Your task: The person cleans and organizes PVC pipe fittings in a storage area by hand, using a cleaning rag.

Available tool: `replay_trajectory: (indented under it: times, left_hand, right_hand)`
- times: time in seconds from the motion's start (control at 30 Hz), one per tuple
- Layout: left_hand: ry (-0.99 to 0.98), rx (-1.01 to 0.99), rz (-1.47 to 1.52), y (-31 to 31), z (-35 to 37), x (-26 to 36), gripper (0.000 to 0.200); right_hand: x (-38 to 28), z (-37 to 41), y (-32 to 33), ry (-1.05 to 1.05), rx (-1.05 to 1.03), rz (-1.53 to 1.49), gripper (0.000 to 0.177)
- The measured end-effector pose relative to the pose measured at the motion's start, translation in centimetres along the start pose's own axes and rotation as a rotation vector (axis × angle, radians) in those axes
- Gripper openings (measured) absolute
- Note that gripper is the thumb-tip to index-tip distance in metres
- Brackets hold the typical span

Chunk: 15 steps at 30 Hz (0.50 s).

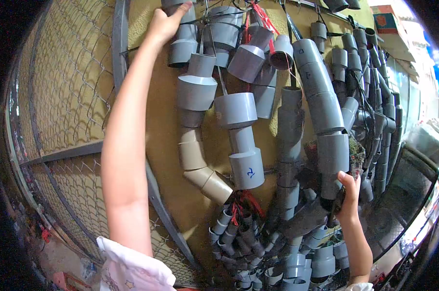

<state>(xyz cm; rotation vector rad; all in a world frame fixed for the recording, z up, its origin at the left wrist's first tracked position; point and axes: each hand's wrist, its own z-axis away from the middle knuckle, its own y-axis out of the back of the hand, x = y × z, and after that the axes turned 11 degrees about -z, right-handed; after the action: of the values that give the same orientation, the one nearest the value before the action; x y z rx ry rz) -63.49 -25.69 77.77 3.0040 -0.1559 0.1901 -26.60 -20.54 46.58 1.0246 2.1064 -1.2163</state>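
At the top, my left hand point(167, 23) is closed around the upper part of a hanging grey pipe fitting point(184, 36). Lower right, my right hand point(349, 194) has its thumb up and its fingers wrapped round what looks like a brush, with dark greenish bristles point(356, 154) showing behind the pipes. Its handle is mostly hidden. Just left of this hand hangs a string of grey pipe couplings point(326, 114). Between my hands hang grey reducers point(236, 110), one marked in blue, and a beige elbow fitting point(193, 155).
A wire mesh panel point(69, 106) with a metal frame stands at left, against a yellow wall point(164, 194). Bunches of small grey fittings point(236, 235) hang low in the middle. More pipe strings point(374, 106) hang at right, near a box point(386, 22) and a black-framed mesh point(399, 194).
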Motion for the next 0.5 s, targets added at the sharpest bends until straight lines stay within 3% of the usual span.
replay_trajectory:
  times: [0.07,0.17,0.3,0.43,0.47,0.5]
  left_hand:
    - [0.060,-0.127,-0.057,0.8,-0.3,0.3,0.081]
    - [-0.011,-0.018,-0.350,0.7,0.2,0.9,0.076]
    - [0.008,0.024,-0.428,0.4,-0.2,1.3,0.072]
    - [0.018,-0.017,-0.144,0.2,0.7,1.3,0.056]
    - [-0.058,-0.075,0.043,0.8,1.2,2.0,0.071]
    - [-0.135,0.123,0.009,0.4,1.2,1.8,0.081]
  right_hand:
    - [0.1,0.0,0.2,0.032,0.030,-0.004,0.040]
    - [0.0,0.2,-0.1,-0.003,0.019,0.016,0.040]
    - [0.2,0.3,-0.6,0.027,-0.021,-0.016,0.039]
    - [-0.1,0.7,-1.1,0.021,-0.002,-0.025,0.038]
    - [-0.1,0.7,-1.0,0.023,0.010,-0.015,0.038]
    - [-0.2,0.7,-1.0,0.027,-0.010,-0.014,0.037]
